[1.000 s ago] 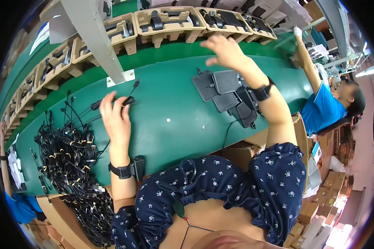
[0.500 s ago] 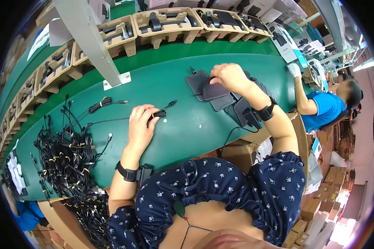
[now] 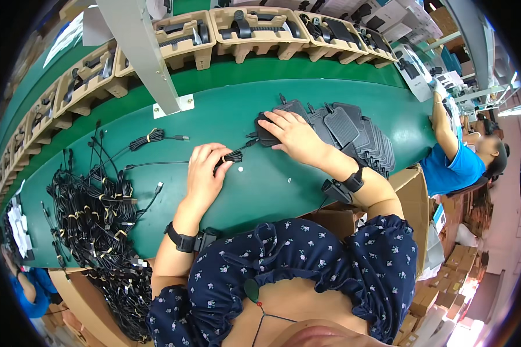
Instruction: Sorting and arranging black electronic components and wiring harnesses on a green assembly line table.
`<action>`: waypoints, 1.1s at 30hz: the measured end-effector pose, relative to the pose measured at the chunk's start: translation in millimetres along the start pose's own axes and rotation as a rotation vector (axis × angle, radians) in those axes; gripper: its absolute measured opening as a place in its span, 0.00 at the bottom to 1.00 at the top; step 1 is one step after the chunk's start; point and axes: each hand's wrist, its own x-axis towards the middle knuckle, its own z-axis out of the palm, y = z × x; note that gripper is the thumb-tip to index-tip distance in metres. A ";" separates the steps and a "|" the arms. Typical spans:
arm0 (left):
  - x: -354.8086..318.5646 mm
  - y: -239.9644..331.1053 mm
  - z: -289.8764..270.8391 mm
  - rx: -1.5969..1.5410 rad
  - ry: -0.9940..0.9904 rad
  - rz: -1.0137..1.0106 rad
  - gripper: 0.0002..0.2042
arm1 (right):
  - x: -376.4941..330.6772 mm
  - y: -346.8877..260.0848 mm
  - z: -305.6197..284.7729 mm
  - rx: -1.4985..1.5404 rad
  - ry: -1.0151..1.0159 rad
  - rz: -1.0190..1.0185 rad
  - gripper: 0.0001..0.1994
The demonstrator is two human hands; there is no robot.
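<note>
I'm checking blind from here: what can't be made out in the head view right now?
- Black pad: mostly covered by the right hand.
- Bundled cable: the end inside the left hand is hidden by its fingers.
- Cable pile: single cables too tangled to tell apart.
- Tray contents: bent by the fisheye rim.

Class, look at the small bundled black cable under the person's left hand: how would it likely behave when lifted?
The bundled cable is coiled and tied, so it would probably lift as one compact, light piece. Its free end trails toward the right hand, so that end would likely flop. The left hand pinches it easily; probably not slippery.
</note>
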 end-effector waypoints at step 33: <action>-0.9 8.6 -9.7 -0.026 -0.066 -0.002 0.12 | 64.0 51.9 -65.7 0.791 0.148 0.150 0.12</action>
